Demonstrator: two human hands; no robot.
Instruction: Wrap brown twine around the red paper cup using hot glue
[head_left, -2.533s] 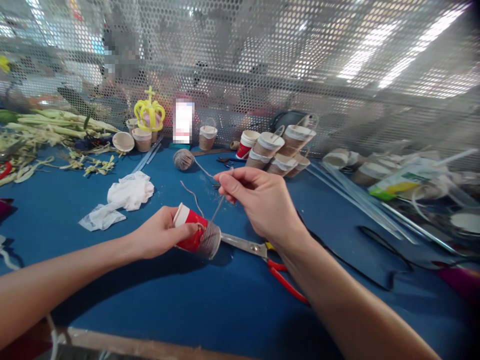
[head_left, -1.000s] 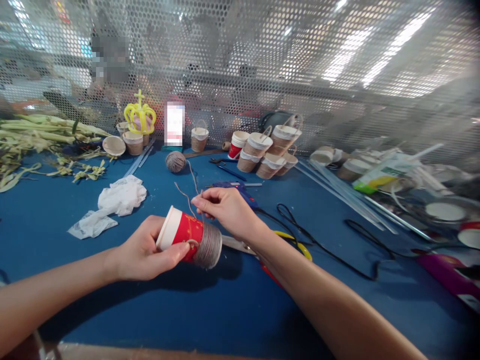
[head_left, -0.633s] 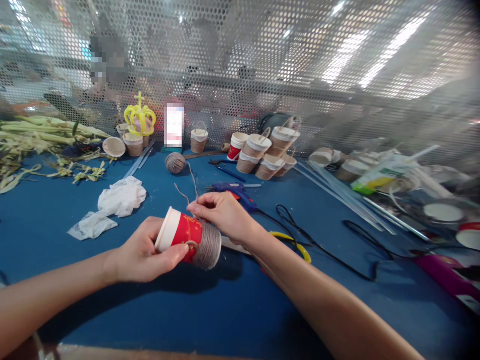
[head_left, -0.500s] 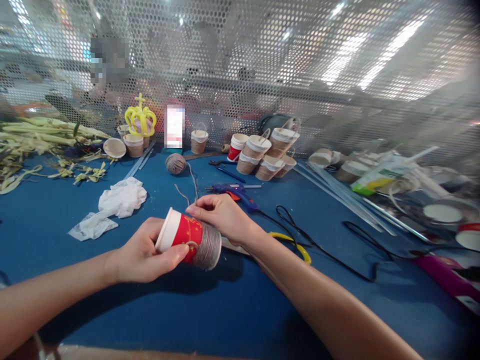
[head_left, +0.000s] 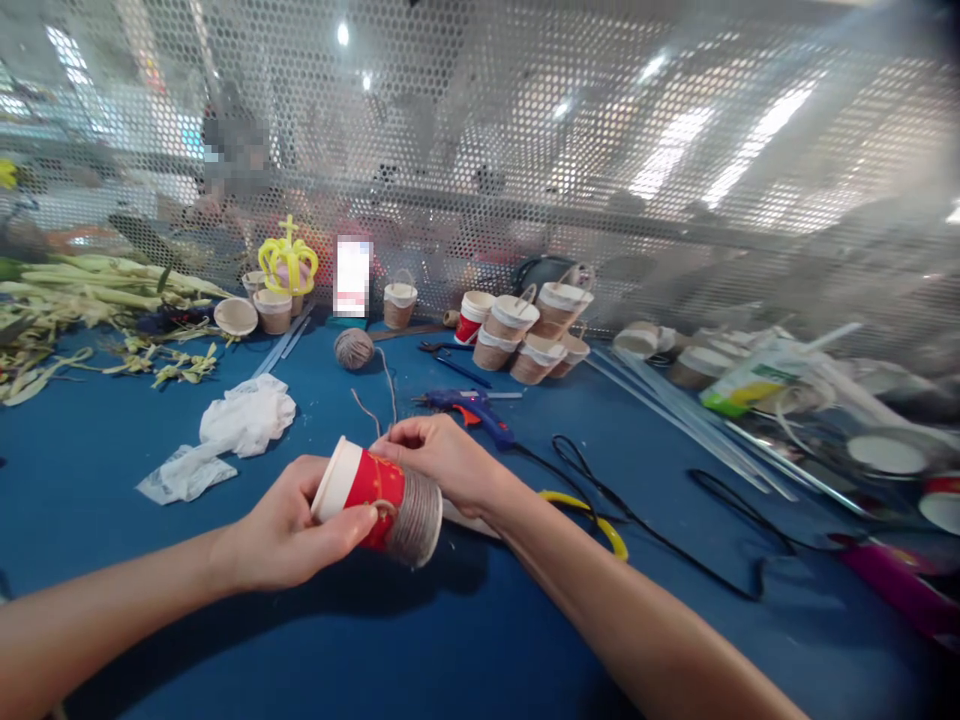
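Bare blue table point(head_left: 337, 650) nearside; farther out, glue gun point(head_left: 469, 408), black cable point(head_left: 675, 545), twine ball point(head_left: 353, 348), crumpled plastic point(head_left: 249, 415).

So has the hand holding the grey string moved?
Yes. The right hand, pinching grey string, came down and left, away from the stacked brown paper cups, onto the red paper cup.

On the blue worktop point(head_left: 450, 650) a blue glue gun point(head_left: 469, 405) lies on its side, and a black cable point(head_left: 675, 545) curls to the right of it. A crumpled white bag point(head_left: 247, 415) lies to the left. Near the back stand a yellow crown point(head_left: 288, 262) and a group of string-wrapped cups point(head_left: 529, 325). Green leaves point(head_left: 97, 290) are piled at the far left. Clear sticks point(head_left: 675, 400) lie at the right, before a perforated metal screen point(head_left: 525, 150).
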